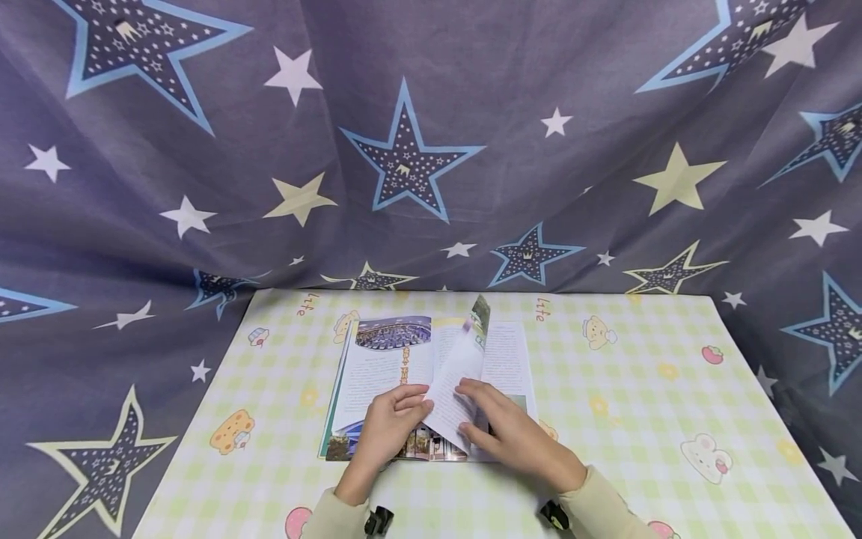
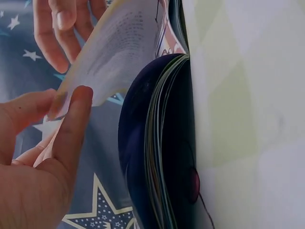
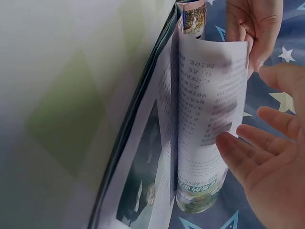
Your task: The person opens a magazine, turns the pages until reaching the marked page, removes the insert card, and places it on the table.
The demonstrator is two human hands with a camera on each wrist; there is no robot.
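Note:
A magazine-like book (image 1: 377, 367) lies spread on the table, with text and colour photos on its pages. One page (image 1: 458, 374) stands raised and curved above the spine. My left hand (image 1: 393, 423) pinches this page's edge between thumb and fingers, as the left wrist view shows with the page (image 2: 109, 52) and the left hand (image 2: 43, 157). On the other side of the page is my right hand (image 1: 508, 427), its fingers apart and relaxed. In the right wrist view the right hand (image 3: 267, 152) has its fingertips at the curved page (image 3: 209, 109); whether they touch it I cannot tell.
The table wears a green and white checked cloth (image 1: 646, 419) with cartoon prints. Behind it hangs a dark star-patterned curtain (image 1: 471, 97). A dark strap-like device (image 1: 379, 520) is at the left wrist and another (image 1: 554, 515) at the right.

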